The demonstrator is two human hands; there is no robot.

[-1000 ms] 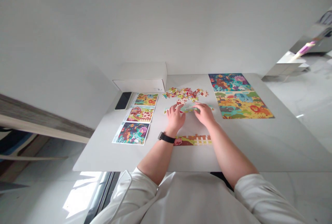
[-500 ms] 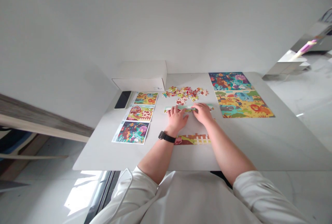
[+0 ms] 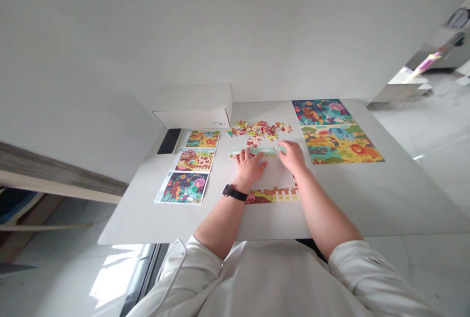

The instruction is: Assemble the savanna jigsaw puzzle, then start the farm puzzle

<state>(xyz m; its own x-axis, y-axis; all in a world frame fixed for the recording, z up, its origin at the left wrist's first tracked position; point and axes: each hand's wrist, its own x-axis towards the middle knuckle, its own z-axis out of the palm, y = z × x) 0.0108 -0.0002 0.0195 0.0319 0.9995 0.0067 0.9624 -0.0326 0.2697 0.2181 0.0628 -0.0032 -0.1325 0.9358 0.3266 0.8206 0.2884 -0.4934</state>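
My left hand (image 3: 250, 166), with a black watch on the wrist, lies with fingers spread on a joined strip of pale green puzzle pieces (image 3: 267, 151). At the strip's right end my right hand (image 3: 293, 155) is bent, its fingertips on a pale piece (image 3: 281, 149). Nearer me lies a second joined strip (image 3: 271, 195) with a white fence and a pink animal; my right forearm hides its right end. Beyond my hands is a pile of loose pieces (image 3: 260, 129).
Three small picture cards (image 3: 194, 159) lie at the left beside a phone (image 3: 170, 141). A white box (image 3: 193, 106) stands at the back left. Two finished-looking pictures (image 3: 341, 143) lie on the right of the white table (image 3: 396, 199).
My right hand has shifted slightly right along the upper strip, uncovering more of its right part. My left hand stays on the strip. The whole view has shifted a little.
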